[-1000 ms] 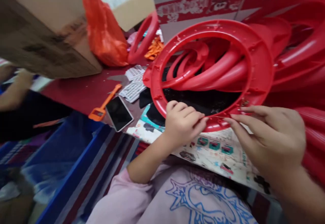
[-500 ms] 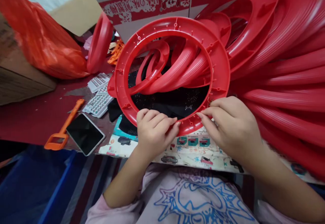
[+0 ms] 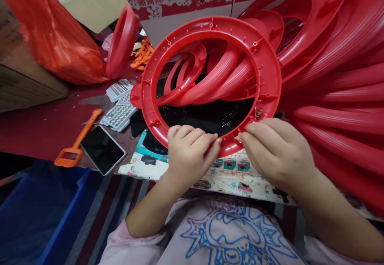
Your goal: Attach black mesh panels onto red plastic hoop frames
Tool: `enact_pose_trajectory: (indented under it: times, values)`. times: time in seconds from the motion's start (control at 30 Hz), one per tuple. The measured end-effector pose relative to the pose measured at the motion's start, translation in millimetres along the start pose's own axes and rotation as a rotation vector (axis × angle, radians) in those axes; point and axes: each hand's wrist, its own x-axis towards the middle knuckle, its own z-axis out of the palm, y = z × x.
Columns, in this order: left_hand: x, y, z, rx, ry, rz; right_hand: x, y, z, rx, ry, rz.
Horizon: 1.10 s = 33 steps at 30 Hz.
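Note:
A large red plastic ring [image 3: 271, 69] with small pegs round its face stands tilted in front of me. My left hand [image 3: 192, 153] is closed on its lower rim, fingers curled over the inner edge. My right hand [image 3: 279, 153] pinches the same lower rim just to the right, fingertips almost meeting the left hand's. Black mesh fabric [image 3: 210, 117] lies behind the ring's opening. Whether anything small sits between the fingertips cannot be made out.
Many more red rings [image 3: 336, 77] are stacked at the right and behind. A phone [image 3: 103, 149], an orange tool [image 3: 78, 145], grey blister sheets [image 3: 120, 115], an orange bag [image 3: 57, 45] and cardboard boxes [image 3: 27, 85] lie at the left. A blue bin [image 3: 45, 213] stands below the table edge.
The view swung left to centre on the ring. Both hands stayed on the lower rim, and the right hand's fingertips drew closer to the left hand's.

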Motion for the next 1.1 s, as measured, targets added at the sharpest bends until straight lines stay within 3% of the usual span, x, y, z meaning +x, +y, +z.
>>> enact_pose_trajectory:
  times: [0.17, 0.37, 0.47, 0.73, 0.93, 1.1]
  values:
    - [-0.5, 9.3, 2.3, 0.018, -0.024, 0.011, -0.7, 4.8, 2.0, 0.064, 0.046, 0.004]
    - [-3.2, 7.8, 3.3, 0.012, 0.006, 0.036, 1.2, 7.8, -0.7, 0.206, 0.018, 0.286]
    - [-4.8, 6.3, 4.0, 0.001, 0.031, 0.049, 0.2, 10.8, -2.4, 0.211, -0.033, 0.353]
    - [-3.6, 6.3, 4.5, -0.001, 0.023, 0.019, -4.1, 14.8, -8.1, 0.227, -0.056, 0.282]
    - [-2.1, 7.7, 6.8, 0.009, 0.037, 0.004, -5.5, 8.6, -7.3, 0.116, -0.106, 0.208]
    - [-3.3, 7.6, 9.0, 0.01, 0.047, 0.021, -5.7, 8.8, -6.7, 0.077, -0.05, 0.213]
